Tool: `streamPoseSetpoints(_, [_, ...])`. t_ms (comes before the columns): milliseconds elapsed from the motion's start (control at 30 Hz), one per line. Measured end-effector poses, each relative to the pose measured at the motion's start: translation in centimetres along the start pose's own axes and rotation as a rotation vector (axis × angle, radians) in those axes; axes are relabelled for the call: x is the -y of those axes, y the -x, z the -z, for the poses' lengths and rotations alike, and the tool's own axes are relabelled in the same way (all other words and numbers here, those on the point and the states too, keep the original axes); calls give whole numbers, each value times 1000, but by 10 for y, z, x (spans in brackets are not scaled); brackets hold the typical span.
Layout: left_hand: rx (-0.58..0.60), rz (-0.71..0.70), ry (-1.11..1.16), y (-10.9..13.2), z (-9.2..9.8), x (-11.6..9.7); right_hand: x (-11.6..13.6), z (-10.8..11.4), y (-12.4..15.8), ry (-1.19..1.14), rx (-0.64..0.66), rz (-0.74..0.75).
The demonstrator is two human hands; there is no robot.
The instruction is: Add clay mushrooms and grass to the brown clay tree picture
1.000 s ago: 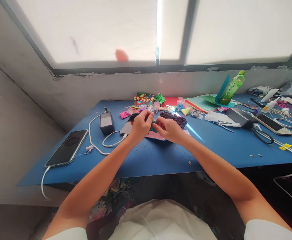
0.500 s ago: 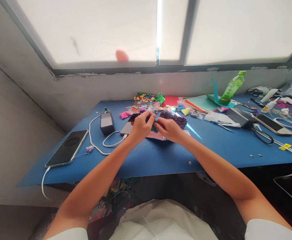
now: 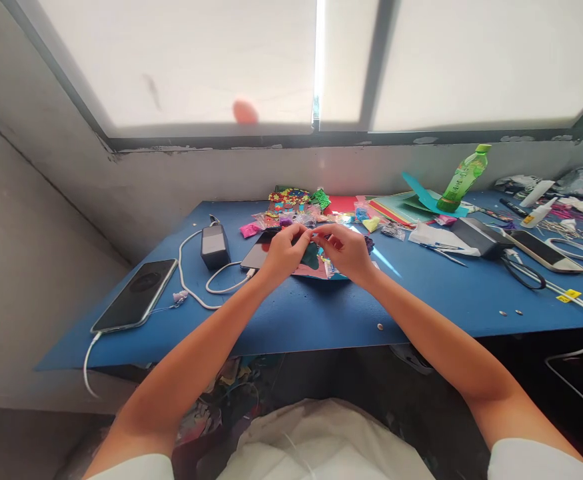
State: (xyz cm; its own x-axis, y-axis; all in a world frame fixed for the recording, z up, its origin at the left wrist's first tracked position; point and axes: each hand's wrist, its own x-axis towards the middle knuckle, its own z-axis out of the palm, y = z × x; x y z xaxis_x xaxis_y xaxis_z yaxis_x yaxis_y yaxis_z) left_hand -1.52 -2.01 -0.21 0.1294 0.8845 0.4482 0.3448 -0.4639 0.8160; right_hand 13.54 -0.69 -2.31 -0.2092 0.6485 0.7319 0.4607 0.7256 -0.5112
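Over the blue surface (image 3: 311, 320), left hand (image 3: 285, 250) and right hand (image 3: 348, 252) pinch a green piece (image 3: 310, 257) hanging down between them

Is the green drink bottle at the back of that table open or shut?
Shut: a green cap sits on the neck of the green drink bottle.

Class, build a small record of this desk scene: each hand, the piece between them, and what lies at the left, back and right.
left hand: pinching at the dark green piece
right hand: fingertips close to the left hand's; exact grip unclear
piece: below the fingertips; material unclear
desk: blue
left: smartphone, black-and-grey block
back: pink packet, red sheet
right: green bottle, white squeeze bottle
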Motion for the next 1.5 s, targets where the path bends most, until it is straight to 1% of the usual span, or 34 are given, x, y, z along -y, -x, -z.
streamPoseSetpoints(100, [11,-16,3,1,0,0,0,-1,0,-16,-9,-3])
streamPoseSetpoints(233, [5,-70,-59,3,2,-2,0,-1,1,-42,-25,6])
streamPoseSetpoints(400, [9,-97,-114,3,6,-4,2,-2,2,-74,-3,-2])
streamPoseSetpoints(633, [30,-39,-97,2,6,-4,5,2,3,-61,40,-1])
streamPoseSetpoints(900, [25,24,-57,-3,7,-1,-1,-2,1,-24,-23,85])
streamPoseSetpoints(1100, [-2,42,-74,-4,7,0,-2,1,0,-8,-52,126])
streamPoseSetpoints(1200, [-2,51,-88,-4,8,1,-3,3,-1,13,-50,150])
streamPoseSetpoints(1367, [-38,60,-107,-3,9,2,-3,3,-1,18,-36,175])
streamPoseSetpoints(1500, [-23,73,-108,-4,9,2,-4,2,0,25,-28,187])
